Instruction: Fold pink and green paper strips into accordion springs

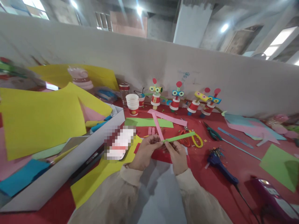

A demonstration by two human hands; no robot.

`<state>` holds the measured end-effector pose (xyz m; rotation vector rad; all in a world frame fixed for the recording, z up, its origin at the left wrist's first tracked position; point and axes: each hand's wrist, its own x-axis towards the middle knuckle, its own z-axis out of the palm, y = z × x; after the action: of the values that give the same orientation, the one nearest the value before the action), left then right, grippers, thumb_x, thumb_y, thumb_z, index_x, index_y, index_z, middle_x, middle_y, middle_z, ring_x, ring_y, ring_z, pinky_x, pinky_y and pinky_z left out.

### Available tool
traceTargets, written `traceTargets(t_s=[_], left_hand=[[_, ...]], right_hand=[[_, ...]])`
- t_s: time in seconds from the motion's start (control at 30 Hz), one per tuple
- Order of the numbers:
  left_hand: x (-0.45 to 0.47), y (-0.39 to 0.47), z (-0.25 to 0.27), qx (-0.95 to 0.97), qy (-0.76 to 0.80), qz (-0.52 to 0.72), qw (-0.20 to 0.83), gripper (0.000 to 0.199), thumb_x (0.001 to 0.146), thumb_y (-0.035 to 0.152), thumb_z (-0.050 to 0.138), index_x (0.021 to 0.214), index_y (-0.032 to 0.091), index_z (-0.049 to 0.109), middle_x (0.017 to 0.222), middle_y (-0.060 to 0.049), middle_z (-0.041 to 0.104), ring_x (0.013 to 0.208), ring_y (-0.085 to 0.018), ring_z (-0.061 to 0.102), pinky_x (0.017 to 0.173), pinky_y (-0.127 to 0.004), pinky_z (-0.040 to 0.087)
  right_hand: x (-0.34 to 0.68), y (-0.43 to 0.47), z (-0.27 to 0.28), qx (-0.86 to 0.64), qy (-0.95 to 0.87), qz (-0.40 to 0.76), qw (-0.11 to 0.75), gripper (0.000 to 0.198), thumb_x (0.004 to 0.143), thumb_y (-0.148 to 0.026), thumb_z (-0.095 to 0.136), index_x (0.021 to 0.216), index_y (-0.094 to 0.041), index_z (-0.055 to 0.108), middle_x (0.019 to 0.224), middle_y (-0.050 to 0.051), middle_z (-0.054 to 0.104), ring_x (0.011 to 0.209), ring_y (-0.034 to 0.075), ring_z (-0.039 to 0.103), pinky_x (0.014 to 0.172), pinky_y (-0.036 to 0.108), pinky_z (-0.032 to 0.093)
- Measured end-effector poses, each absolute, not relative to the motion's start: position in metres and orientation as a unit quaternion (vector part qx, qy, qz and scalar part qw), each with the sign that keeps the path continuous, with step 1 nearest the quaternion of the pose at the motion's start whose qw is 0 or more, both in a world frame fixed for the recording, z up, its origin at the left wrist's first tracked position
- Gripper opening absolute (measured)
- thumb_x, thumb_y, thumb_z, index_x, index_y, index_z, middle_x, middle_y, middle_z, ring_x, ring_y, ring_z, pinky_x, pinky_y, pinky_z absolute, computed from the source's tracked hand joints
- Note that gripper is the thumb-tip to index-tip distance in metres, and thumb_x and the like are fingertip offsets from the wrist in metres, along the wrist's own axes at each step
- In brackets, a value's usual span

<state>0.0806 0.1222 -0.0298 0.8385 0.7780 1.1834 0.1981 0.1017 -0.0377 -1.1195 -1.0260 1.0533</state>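
Observation:
Over the near middle of the red table, my left hand (147, 151) and my right hand (177, 155) meet, fingers pinched. Between them two narrow paper strips cross at their ends in a V: a pink strip (157, 125) leaning up and away, and a green strip (181, 137) pointing right. Both hands grip this joint; fingertips hide whether the strips are glued or folded there. Just beyond lie scissors with yellow handles (198, 141), a longer pink strip (170, 118) and a flat green paper piece (137, 122).
Paper-cup robot figures (174, 104) stand along the partition, beside stacked paper cups (133, 105). To the right are pliers (213, 133), a blue glue gun (219, 166) with a cord, and green paper (281, 168). A white box (70, 174) with coloured paper is at left.

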Motion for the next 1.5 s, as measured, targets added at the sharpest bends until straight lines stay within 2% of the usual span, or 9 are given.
traceTargets(t_s=[0.23,0.37,0.53,0.7,0.8,1.1,1.27,1.37,1.5], left_hand=[[0.079,0.117,-0.022,0.340,0.321,0.499,0.730,0.012,0.064,0.022,0.070,0.069,0.014,0.063,0.061,0.001,0.057,0.054,-0.009,0.050,0.059,-0.023,0.042],[0.077,0.115,-0.019,0.359,0.325,0.484,0.729,0.012,0.067,0.024,0.069,0.073,0.015,0.064,0.067,-0.001,0.061,0.058,-0.010,0.053,0.061,-0.024,0.044],[0.076,0.114,-0.017,0.369,0.329,0.458,0.739,0.014,0.064,0.023,0.071,0.074,0.017,0.065,0.062,0.001,0.060,0.056,-0.009,0.053,0.062,-0.024,0.044],[0.074,0.115,-0.016,0.398,0.358,0.440,0.721,0.012,0.063,0.022,0.072,0.070,0.015,0.067,0.069,-0.003,0.066,0.067,-0.014,0.059,0.068,-0.027,0.045],[0.075,0.115,-0.018,0.392,0.359,0.450,0.718,0.010,0.064,0.022,0.071,0.068,0.014,0.067,0.065,-0.003,0.065,0.064,-0.013,0.059,0.067,-0.027,0.045],[0.091,0.110,-0.029,0.312,0.328,0.577,0.680,0.010,0.065,0.020,0.070,0.070,0.014,0.064,0.065,-0.001,0.064,0.067,-0.013,0.059,0.068,-0.025,0.045],[0.092,0.109,-0.030,0.337,0.334,0.572,0.669,0.014,0.065,0.024,0.070,0.072,0.015,0.063,0.066,-0.001,0.063,0.065,-0.013,0.058,0.067,-0.026,0.045],[0.091,0.108,-0.030,0.365,0.319,0.563,0.670,0.014,0.067,0.025,0.069,0.075,0.015,0.063,0.066,0.000,0.063,0.066,-0.014,0.058,0.068,-0.027,0.045],[0.090,0.109,-0.029,0.376,0.318,0.548,0.676,0.014,0.067,0.027,0.068,0.068,0.013,0.064,0.065,-0.003,0.063,0.065,-0.015,0.057,0.068,-0.029,0.045]], right_hand=[[0.202,0.102,-0.033,-0.497,-0.463,0.459,0.572,0.019,0.070,-0.036,0.064,0.065,-0.019,0.061,0.056,-0.001,0.063,0.050,0.014,0.055,0.052,0.027,0.046],[0.203,0.101,-0.028,-0.502,-0.466,0.467,0.559,0.020,0.069,-0.036,0.064,0.061,-0.018,0.060,0.053,-0.002,0.060,0.048,0.013,0.053,0.050,0.025,0.044],[0.210,0.103,-0.024,-0.485,-0.442,0.525,0.542,0.019,0.066,-0.034,0.066,0.060,-0.017,0.061,0.051,-0.002,0.058,0.046,0.011,0.051,0.046,0.023,0.042],[0.217,0.106,-0.027,-0.478,-0.425,0.555,0.532,0.018,0.065,-0.033,0.068,0.058,-0.017,0.062,0.052,-0.002,0.059,0.045,0.009,0.050,0.044,0.021,0.038],[0.217,0.107,-0.029,-0.469,-0.423,0.558,0.538,0.019,0.066,-0.032,0.068,0.059,-0.017,0.062,0.051,-0.002,0.057,0.045,0.009,0.049,0.045,0.020,0.038],[0.204,0.100,-0.029,-0.465,-0.500,0.467,0.562,0.018,0.070,-0.032,0.067,0.083,-0.019,0.066,0.075,0.002,0.066,0.068,0.015,0.058,0.063,0.026,0.047],[0.205,0.100,-0.031,-0.495,-0.488,0.434,0.573,0.013,0.066,-0.031,0.067,0.072,-0.019,0.067,0.063,0.000,0.064,0.055,0.014,0.055,0.054,0.027,0.046],[0.208,0.100,-0.028,-0.489,-0.478,0.453,0.572,0.009,0.063,-0.028,0.068,0.067,-0.019,0.067,0.059,-0.001,0.064,0.051,0.013,0.053,0.051,0.026,0.045],[0.210,0.101,-0.025,-0.464,-0.461,0.497,0.570,0.007,0.062,-0.026,0.069,0.065,-0.020,0.068,0.056,-0.002,0.062,0.051,0.012,0.052,0.049,0.025,0.044]])
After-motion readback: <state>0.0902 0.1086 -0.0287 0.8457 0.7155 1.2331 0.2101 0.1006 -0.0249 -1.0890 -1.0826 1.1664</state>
